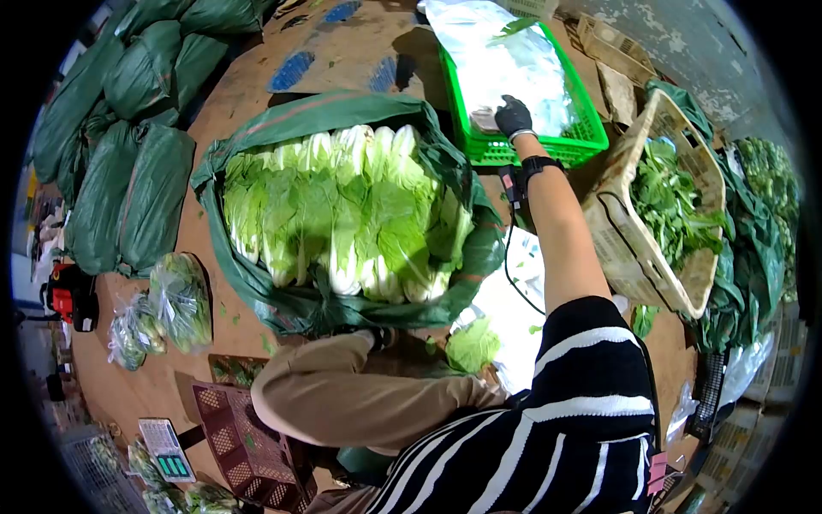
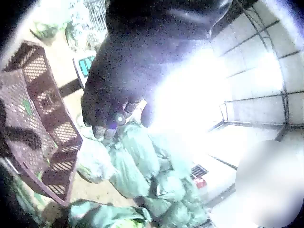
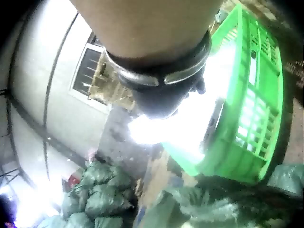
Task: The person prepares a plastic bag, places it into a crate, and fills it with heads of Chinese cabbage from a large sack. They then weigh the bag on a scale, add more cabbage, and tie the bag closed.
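My right hand, in a dark glove, reaches over the green crate and touches the white plastic bags heaped in it. In the right wrist view the glove is over the bags, its fingers partly lost in glare. My left hand, also dark-gloved, hangs with loosely bent fingers in the left wrist view and is hidden in the head view. Rows of leafy cabbages fill the opened green sack before my legs.
A tilted cream crate with leafy greens stands at the right. Full green sacks are stacked at the left, near bagged vegetables. A maroon crate and a scale are at the lower left.
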Demonstrator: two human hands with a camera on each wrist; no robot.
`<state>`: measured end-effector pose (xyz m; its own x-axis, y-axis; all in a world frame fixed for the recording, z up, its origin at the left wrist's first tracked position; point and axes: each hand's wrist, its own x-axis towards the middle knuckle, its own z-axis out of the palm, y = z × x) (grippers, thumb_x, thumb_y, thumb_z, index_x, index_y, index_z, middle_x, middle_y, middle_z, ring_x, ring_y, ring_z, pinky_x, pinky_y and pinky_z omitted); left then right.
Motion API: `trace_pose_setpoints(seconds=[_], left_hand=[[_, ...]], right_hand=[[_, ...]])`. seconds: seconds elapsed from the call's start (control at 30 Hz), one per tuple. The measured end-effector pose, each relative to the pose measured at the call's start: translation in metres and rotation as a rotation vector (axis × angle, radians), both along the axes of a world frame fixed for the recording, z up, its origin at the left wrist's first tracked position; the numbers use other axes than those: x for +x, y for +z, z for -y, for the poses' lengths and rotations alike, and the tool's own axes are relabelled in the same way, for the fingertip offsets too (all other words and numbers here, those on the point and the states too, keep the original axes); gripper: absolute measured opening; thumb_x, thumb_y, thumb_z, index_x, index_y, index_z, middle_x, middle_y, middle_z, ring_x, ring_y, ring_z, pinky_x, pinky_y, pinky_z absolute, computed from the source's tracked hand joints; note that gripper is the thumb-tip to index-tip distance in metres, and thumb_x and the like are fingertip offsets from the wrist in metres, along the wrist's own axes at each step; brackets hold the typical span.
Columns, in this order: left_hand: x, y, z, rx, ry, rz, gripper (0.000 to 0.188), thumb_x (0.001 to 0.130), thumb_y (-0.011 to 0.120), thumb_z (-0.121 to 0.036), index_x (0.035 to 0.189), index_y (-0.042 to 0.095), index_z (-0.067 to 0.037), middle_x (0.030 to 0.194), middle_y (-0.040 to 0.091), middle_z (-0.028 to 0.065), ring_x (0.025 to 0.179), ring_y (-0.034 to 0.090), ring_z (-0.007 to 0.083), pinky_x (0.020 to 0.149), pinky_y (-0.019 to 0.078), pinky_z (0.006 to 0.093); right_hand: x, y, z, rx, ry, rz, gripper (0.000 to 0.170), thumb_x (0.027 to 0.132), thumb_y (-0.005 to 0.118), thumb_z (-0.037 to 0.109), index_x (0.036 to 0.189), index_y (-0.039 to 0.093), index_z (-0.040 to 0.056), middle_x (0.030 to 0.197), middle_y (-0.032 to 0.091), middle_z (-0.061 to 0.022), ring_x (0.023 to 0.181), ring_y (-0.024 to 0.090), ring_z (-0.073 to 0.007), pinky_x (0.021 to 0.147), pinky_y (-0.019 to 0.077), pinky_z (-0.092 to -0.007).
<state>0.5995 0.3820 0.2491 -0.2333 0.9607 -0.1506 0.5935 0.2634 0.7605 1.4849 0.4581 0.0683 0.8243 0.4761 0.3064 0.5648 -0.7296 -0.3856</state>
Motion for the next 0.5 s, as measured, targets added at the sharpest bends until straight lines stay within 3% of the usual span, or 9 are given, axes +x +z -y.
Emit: trace_pose_setpoints(seconds=[0.1,0.17,0.23,0.3,0.33,0.37,0.43,0.47,0.5], left_hand=[[0.008,-0.014,-0.021,-0.034,0.046,-0.032,0.036,0.088,0.038,-0.023,0.118,0.040,-0.001,0.097,0.054,0.0129,0.089,0.051,0.0178,0.079,0.0414,0.0303],[0.013,-0.024,-0.033,-0.064,0.071,-0.057,0.036,0.088,0.039,-0.023,0.118,0.040,-0.001,0.097,0.054,0.0129,0.089,0.051,0.0179,0.079,0.0414,0.0303],[0.016,-0.032,-0.043,-0.091,0.102,-0.076,0.036,0.088,0.039,-0.023,0.118,0.040,-0.001,0.097,0.054,0.0130,0.090,0.051,0.0180,0.079,0.0414,0.0303],[0.020,-0.040,-0.051,-0.116,0.121,-0.087,0.036,0.088,0.039,-0.023,0.118,0.040,-0.001,0.097,0.054,0.0130,0.090,0.051,0.0181,0.079,0.0414,0.0303],[0.022,-0.043,-0.053,-0.126,0.129,-0.096,0.036,0.088,0.039,-0.022,0.118,0.040,-0.001,0.097,0.054,0.0130,0.090,0.051,0.0181,0.079,0.0414,0.0303],[0.023,-0.046,-0.056,-0.130,0.138,-0.102,0.036,0.088,0.039,-0.022,0.118,0.040,-0.001,0.097,0.054,0.0130,0.090,0.051,0.0181,0.079,0.0414,0.0303],[0.025,-0.050,-0.057,-0.145,0.157,-0.109,0.036,0.088,0.039,-0.022,0.118,0.040,-0.001,0.097,0.054,0.0130,0.090,0.051,0.0182,0.079,0.0414,0.0303],[0.026,-0.052,-0.058,-0.146,0.170,-0.111,0.036,0.088,0.039,-0.022,0.118,0.040,-0.001,0.097,0.054,0.0130,0.090,0.051,0.0182,0.079,0.0414,0.0303],[0.025,-0.054,-0.057,-0.149,0.185,-0.108,0.036,0.088,0.039,-0.022,0.118,0.040,-0.001,0.098,0.054,0.0131,0.090,0.051,0.0183,0.079,0.0414,0.0303]], right_hand=[[0.061,-0.022,0.015,-0.415,-0.131,-0.186,0.031,0.070,0.046,0.021,0.092,0.060,0.0059,0.101,0.055,-0.0170,0.094,0.054,-0.0298,0.080,0.0424,-0.0366],[0.056,-0.005,0.044,-0.628,-0.178,-0.255,0.031,0.070,0.047,0.023,0.092,0.061,0.0060,0.105,0.054,-0.0150,0.098,0.053,-0.0280,0.082,0.0417,-0.0368],[0.096,-0.036,0.069,-0.708,-0.260,-0.352,0.048,0.068,0.052,0.029,0.111,0.050,0.0066,0.109,0.051,-0.0169,0.102,0.050,-0.0274,0.085,0.0401,-0.0372],[0.097,-0.034,0.068,-0.675,-0.436,-0.365,0.076,0.066,0.057,0.033,0.129,0.023,0.0068,0.112,0.048,-0.0202,0.106,0.047,-0.0257,0.087,0.0384,-0.0365],[0.118,-0.049,0.068,-0.738,-0.493,-0.406,0.105,0.062,0.063,0.040,0.130,-0.010,0.0075,0.113,0.046,-0.0234,0.107,0.045,-0.0269,0.088,0.0369,-0.0370],[0.136,-0.063,0.075,-0.744,-0.490,-0.400,0.105,0.062,0.063,0.040,0.130,-0.010,0.0075,0.113,0.046,-0.0234,0.107,0.045,-0.0269,0.088,0.0369,-0.0370],[0.126,-0.050,0.080,-0.570,-0.237,-0.483,0.117,0.056,0.065,0.051,0.127,-0.012,-0.0004,0.115,0.044,-0.0231,0.104,0.046,-0.0334,0.086,0.0387,-0.0364],[0.128,-0.054,0.082,-0.454,-0.134,-0.497,0.120,0.057,0.069,0.045,0.126,-0.020,0.0025,0.113,0.046,-0.0233,0.101,0.048,-0.0314,0.083,0.0399,-0.0356],[0.140,-0.070,0.087,-0.199,-0.032,-0.630,0.110,0.058,0.072,0.033,0.131,-0.007,0.0089,0.111,0.048,-0.0237,0.097,0.051,-0.0287,0.082,0.0399,-0.0332]])
